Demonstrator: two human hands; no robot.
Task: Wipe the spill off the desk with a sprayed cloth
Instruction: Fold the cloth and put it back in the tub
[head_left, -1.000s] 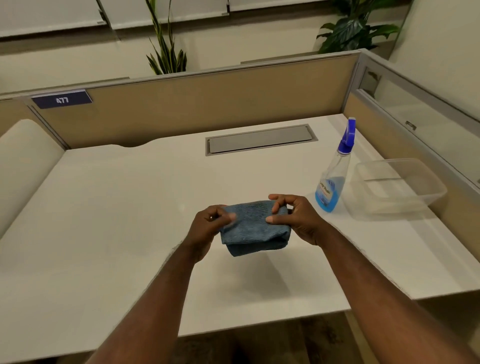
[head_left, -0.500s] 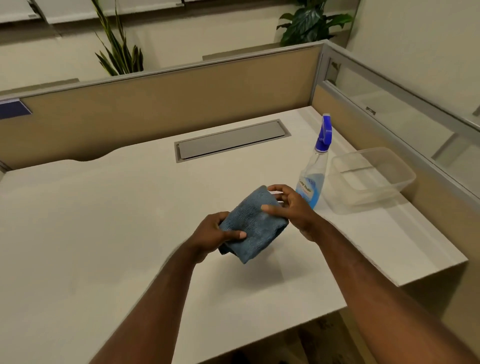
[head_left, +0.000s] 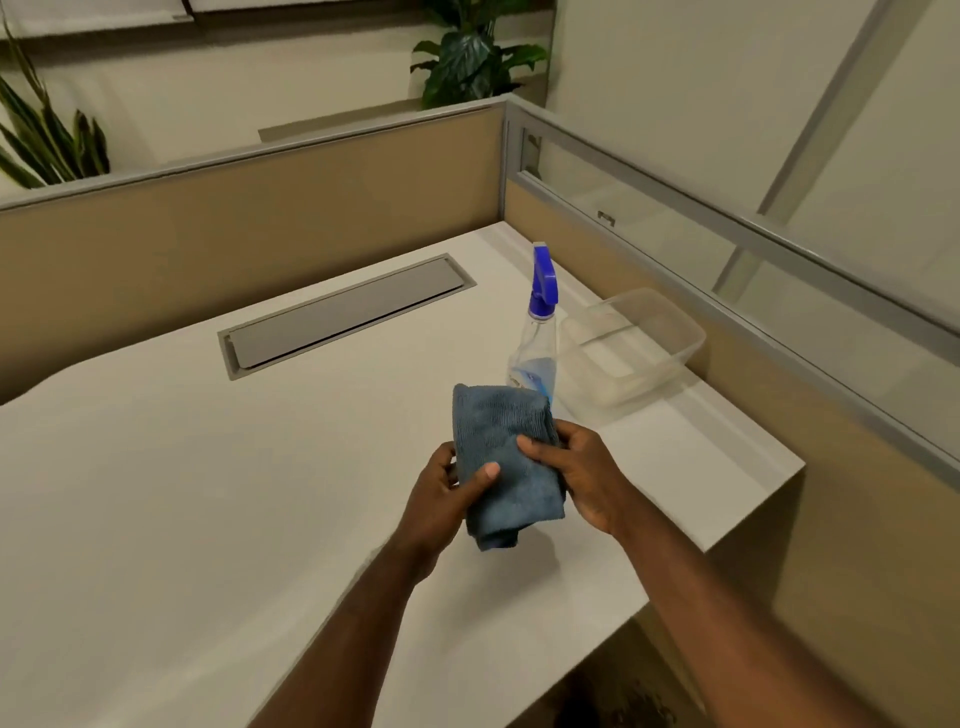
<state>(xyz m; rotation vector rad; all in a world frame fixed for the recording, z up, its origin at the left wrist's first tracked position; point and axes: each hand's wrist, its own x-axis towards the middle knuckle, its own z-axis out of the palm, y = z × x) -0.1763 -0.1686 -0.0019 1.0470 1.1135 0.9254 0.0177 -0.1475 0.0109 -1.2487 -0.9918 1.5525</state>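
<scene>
A folded blue cloth (head_left: 493, 441) is held upright above the white desk (head_left: 208, 493). My left hand (head_left: 447, 493) grips its lower left side with the thumb on the front. My right hand (head_left: 576, 473) holds its right edge. Just behind the cloth stands a clear spray bottle (head_left: 537, 343) with a blue trigger head and a little blue liquid; its base is hidden by the cloth. I cannot make out any spill on the desk surface.
A clear plastic container (head_left: 634, 348) sits right of the bottle near the partition. A grey cable hatch (head_left: 343, 314) is set into the desk at the back. Tan partition walls (head_left: 260, 218) close the back and right. The desk's right edge (head_left: 748, 514) is close.
The cloth has been turned from lying flat between my hands to standing upright, and lifted in front of the bottle. The view has swung to the right.
</scene>
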